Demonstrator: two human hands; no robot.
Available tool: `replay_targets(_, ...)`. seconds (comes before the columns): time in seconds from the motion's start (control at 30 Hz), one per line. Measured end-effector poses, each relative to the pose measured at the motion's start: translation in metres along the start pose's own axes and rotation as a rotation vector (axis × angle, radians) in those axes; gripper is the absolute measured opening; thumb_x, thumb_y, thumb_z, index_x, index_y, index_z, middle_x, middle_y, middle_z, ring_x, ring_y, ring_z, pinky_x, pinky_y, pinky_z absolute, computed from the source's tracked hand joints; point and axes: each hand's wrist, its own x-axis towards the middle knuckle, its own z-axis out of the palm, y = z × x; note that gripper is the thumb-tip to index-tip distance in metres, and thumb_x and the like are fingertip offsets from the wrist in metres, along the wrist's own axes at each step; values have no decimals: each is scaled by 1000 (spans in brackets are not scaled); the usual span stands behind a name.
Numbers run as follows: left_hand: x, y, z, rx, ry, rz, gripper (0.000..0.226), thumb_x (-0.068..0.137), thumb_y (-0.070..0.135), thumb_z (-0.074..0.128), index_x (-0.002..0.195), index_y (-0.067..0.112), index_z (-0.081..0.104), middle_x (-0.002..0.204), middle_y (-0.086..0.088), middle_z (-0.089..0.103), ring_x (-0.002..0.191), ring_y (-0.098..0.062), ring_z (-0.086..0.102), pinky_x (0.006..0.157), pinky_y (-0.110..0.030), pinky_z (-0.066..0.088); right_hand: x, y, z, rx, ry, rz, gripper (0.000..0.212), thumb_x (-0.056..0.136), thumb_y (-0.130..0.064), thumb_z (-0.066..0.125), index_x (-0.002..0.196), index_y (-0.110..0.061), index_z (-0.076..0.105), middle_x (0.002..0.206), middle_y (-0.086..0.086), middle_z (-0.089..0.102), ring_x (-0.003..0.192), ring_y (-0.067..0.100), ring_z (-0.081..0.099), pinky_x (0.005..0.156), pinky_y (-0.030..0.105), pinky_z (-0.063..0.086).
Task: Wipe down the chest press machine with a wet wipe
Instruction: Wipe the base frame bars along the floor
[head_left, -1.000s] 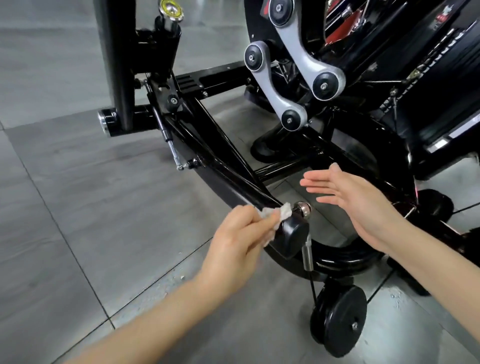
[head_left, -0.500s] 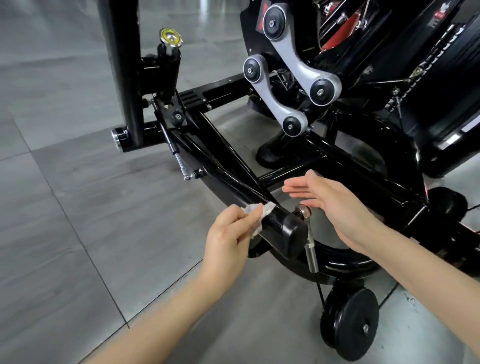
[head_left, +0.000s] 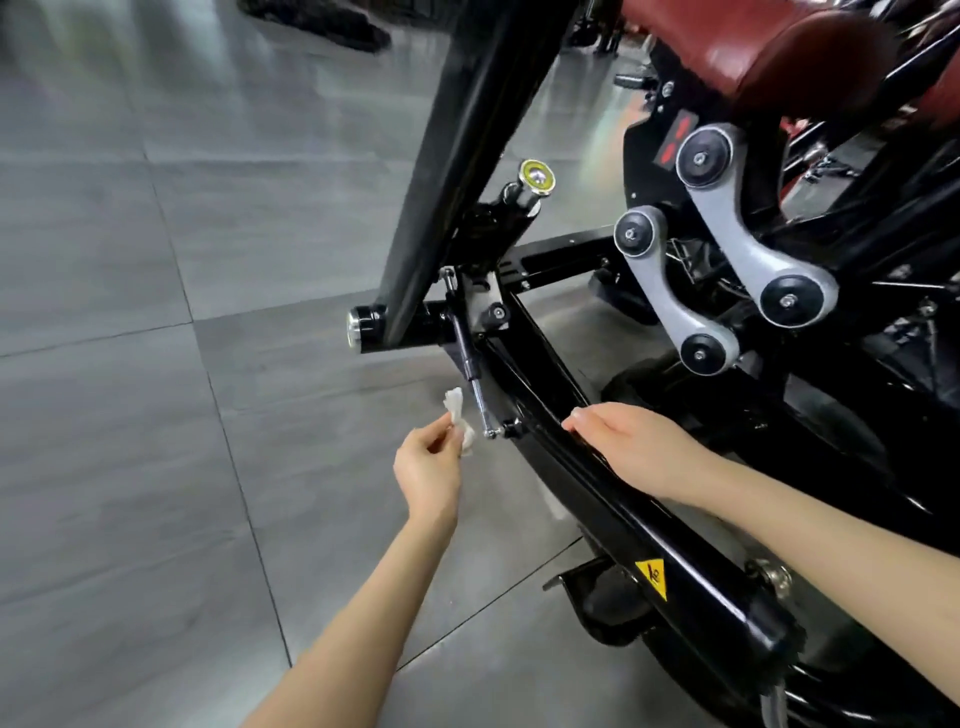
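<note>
The black chest press machine fills the right side, with a long sloping frame bar (head_left: 582, 467) running from upper left to lower right. My left hand (head_left: 428, 467) pinches a crumpled white wet wipe (head_left: 460, 421) just left of the bar, beside a thin metal rod with a bolt end (head_left: 480, 402); the wipe is off the metal. My right hand (head_left: 634, 447) lies flat with straight fingers on top of the sloping bar.
A thick black upright post (head_left: 467, 156) rises at centre. Grey link arms (head_left: 727, 270) with black caps and a red pad (head_left: 789, 57) sit at upper right. A yellow warning sticker (head_left: 652, 577) marks the bar lower down. Grey floor tiles (head_left: 130, 415) spread to the left.
The view tilted up and closer. My left hand lifted the wipe off the bar's lower end and moved up-left along it. My right hand came down onto the bar.
</note>
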Motion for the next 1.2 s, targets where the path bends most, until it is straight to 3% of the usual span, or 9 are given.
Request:
replay_targets(0.13, 23, -3, 17, -7, -165, -1, 14, 83, 7, 66, 94, 12, 73, 79, 6, 63, 75, -4, 57, 71, -13, 44, 18, -1, 8, 86, -45, 35, 46, 101, -42, 25, 123, -23, 60, 120, -15, 56, 115, 2, 47, 96, 20, 32)
replay_targets(0.27, 39, -12, 30, -118, -270, -83, 12, 80, 5, 70, 80, 17, 72, 78, 5, 68, 70, 0, 61, 65, -9, 47, 22, 1, 18, 265, 2, 108, 40, 99, -46, 26, 116, -35, 60, 114, -26, 53, 105, -11, 45, 84, 8, 32)
replay_targets(0.37, 55, -18, 30, -211, -301, -134, 8, 80, 3, 70, 86, 6, 73, 78, -3, 70, 65, -4, 62, 59, -12, 48, 23, 0, 20, 367, 11, 152, 38, 97, -48, 27, 112, -39, 60, 107, -34, 51, 95, -24, 43, 75, 2, 33)
replay_targets(0.63, 78, -32, 32, -473, -377, -209, 26, 82, -2, 65, 105, 11, 66, 86, -13, 54, 80, -20, 52, 67, -16, 52, 32, -8, 18, 405, 22, 206, 39, 94, -50, 26, 117, -45, 57, 113, -28, 54, 99, -18, 43, 75, 9, 33)
replay_targets(0.8, 84, -33, 34, -423, -486, -143, 39, 82, 1, 68, 118, 12, 64, 85, -8, 36, 79, -19, 41, 75, -18, 52, 55, -28, 25, 577, -11, 273, 48, 91, -59, 27, 126, -41, 55, 130, -21, 52, 122, -1, 44, 99, 23, 31)
replay_targets(0.93, 92, -30, 39, -292, -374, -38, 34, 82, 2, 68, 108, 25, 69, 73, 4, 34, 63, -4, 40, 72, -16, 49, 67, -39, 24, 645, -18, 299, 48, 100, -35, 30, 144, -16, 35, 147, -2, 41, 138, 16, 33, 106, 27, 30)
replay_targets(1.0, 97, -27, 41, -271, -335, 13, 34, 82, 4, 68, 96, 35, 69, 71, 7, 38, 64, -5, 40, 71, -16, 45, 67, -34, 23, 640, -25, 280, 52, 96, -47, 27, 141, -25, 40, 143, -12, 46, 138, 9, 32, 114, 29, 23)
replay_targets(1.1, 111, -28, 42, -376, -289, -68, 29, 82, 3, 69, 105, 21, 69, 73, 5, 48, 71, -11, 45, 78, -25, 49, 53, -27, 26, 681, -61, 293, 58, 86, -63, 23, 131, -38, 50, 132, -30, 50, 131, -8, 34, 118, 32, 16)
replay_targets(1.2, 130, -34, 41, -430, -264, -142, 27, 81, 1, 68, 109, 2, 67, 82, -8, 60, 78, -17, 50, 77, -23, 52, 64, -27, 26, 707, -52, 308, 57, 90, -57, 26, 137, -31, 46, 139, -21, 48, 136, -1, 33, 118, 34, 17)
